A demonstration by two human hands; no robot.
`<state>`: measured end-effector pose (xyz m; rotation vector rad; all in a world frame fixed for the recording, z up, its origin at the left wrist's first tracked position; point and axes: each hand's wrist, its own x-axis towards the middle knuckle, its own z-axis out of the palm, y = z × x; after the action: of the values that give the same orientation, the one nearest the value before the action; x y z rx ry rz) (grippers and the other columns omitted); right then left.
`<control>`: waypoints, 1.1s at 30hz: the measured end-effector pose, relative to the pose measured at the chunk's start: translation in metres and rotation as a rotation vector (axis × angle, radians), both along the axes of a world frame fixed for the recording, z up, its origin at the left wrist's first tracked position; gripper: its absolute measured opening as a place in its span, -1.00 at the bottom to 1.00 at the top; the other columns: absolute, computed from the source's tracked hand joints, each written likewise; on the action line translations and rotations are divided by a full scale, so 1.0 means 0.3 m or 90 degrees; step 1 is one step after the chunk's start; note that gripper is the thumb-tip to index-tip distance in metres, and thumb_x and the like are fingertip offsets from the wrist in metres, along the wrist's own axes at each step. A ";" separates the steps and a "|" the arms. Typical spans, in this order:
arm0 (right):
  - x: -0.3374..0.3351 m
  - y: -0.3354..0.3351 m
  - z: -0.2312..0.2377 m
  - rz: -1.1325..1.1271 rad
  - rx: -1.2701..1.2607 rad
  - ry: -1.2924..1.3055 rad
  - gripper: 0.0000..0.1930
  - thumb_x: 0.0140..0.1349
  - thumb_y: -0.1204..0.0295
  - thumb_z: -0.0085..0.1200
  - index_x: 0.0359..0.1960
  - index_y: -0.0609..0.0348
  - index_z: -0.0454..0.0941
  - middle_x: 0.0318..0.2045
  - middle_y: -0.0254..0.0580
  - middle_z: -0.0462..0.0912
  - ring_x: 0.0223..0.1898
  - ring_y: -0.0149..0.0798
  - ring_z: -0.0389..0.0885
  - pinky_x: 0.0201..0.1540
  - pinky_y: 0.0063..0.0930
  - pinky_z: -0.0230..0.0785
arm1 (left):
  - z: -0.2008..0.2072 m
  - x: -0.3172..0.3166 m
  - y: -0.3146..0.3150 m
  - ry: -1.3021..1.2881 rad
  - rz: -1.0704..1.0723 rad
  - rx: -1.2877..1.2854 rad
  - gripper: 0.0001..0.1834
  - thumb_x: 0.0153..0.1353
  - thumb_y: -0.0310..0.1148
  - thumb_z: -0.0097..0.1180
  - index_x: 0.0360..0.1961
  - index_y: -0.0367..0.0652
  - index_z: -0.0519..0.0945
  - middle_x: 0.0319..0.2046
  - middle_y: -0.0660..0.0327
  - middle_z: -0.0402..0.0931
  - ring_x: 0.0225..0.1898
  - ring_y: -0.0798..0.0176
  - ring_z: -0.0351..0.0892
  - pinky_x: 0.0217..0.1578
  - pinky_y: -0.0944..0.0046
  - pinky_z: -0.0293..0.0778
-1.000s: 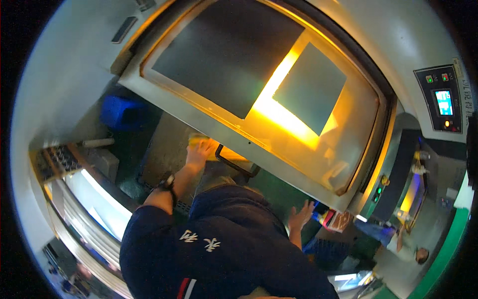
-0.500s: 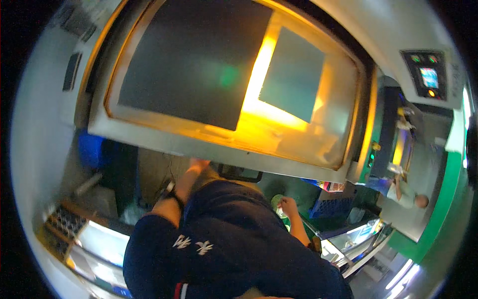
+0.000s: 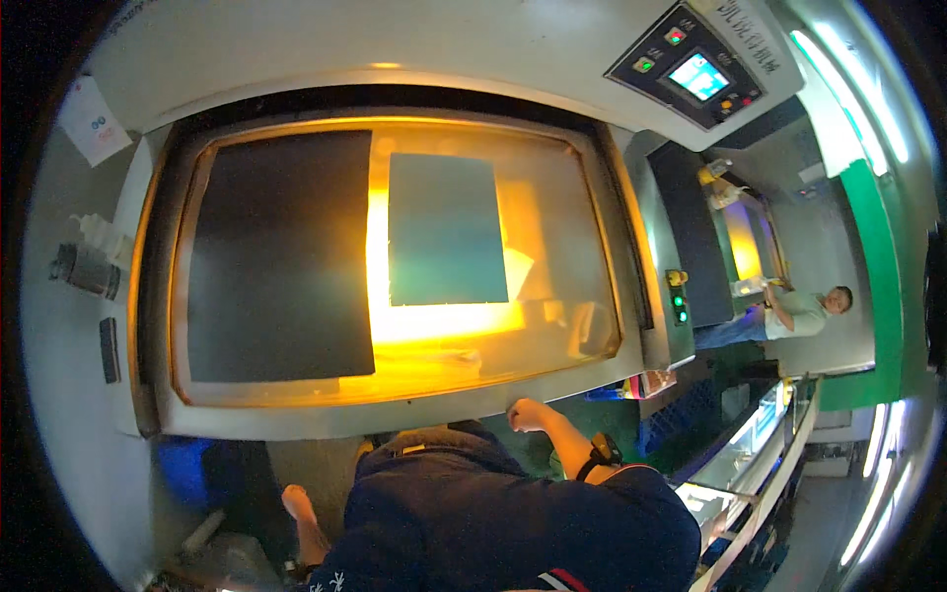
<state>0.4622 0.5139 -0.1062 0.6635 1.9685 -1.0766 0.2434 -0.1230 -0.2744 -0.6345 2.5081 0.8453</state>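
My right hand (image 3: 531, 415) is at the front edge of a lit exposure table (image 3: 469, 402), its fingers curled in and nothing visible in them. My left hand (image 3: 296, 502) hangs low beside my body, well apart from the table; its fingers are too small and turned away to make out. On the table's yellow-glowing bed lie a large dark sheet (image 3: 281, 257) at the left and a smaller grey-green sheet (image 3: 447, 229) right of it. Neither hand touches the sheets.
A control panel with a small screen (image 3: 698, 76) is at the upper right. Two green-lit buttons (image 3: 680, 304) sit right of the table. Another person (image 3: 804, 314) stands by a second lit table (image 3: 745, 247). A blue crate (image 3: 681, 414) is on the floor.
My view has turned, so the table now looks level. My left hand has come away from the table's edge and down. My right hand has moved up to that edge.
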 end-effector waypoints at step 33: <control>-1.176 0.155 0.058 0.243 0.255 0.784 -0.86 0.10 0.43 -0.05 -0.48 0.08 0.59 -0.51 -0.14 0.64 -0.41 -0.04 0.57 -0.32 -0.21 0.42 | 0.435 0.257 0.349 -0.065 -0.067 0.125 -0.81 0.00 -0.49 -0.13 -0.61 -0.17 0.55 -0.73 0.17 0.44 -0.71 0.28 0.42 -0.67 0.23 0.31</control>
<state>0.1094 0.5603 -0.0889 -0.3448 3.2204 -0.9039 0.3205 -0.0181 -0.1438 -0.4640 2.3096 0.9784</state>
